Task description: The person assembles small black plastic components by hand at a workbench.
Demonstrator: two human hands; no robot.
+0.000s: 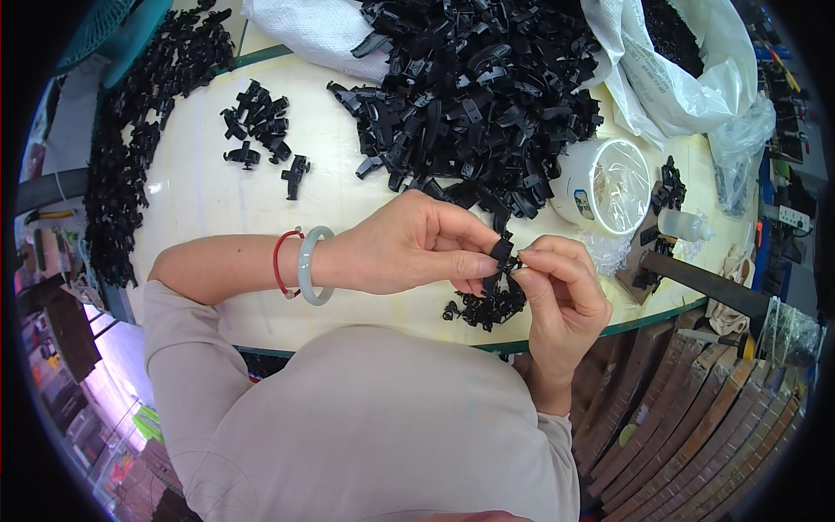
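My left hand (pixel 404 248), with a bracelet and a red cord at the wrist, grips a small black plastic part (pixel 502 252) between thumb and fingers. From the right, my right hand (pixel 565 291) meets it in a fingertip pinch; whatever tiny piece it holds is too small to make out. Just below the fingertips lies a little heap of small black pieces (pixel 489 310). Beyond both hands rises a large pile of black plastic parts (pixel 478 96). Several black assembled-looking parts (pixel 261 117) rest apart on the tabletop (pixel 217 183) to the left.
More black parts (pixel 122 174) cover the far-left edge. A white tub (pixel 570 187) lined with clear plastic stands right of the pile, near a small translucent bottle (pixel 684 225). Behind it sits an open white sack (pixel 696 96). A dark metal bar (pixel 704 283) crosses the right edge.
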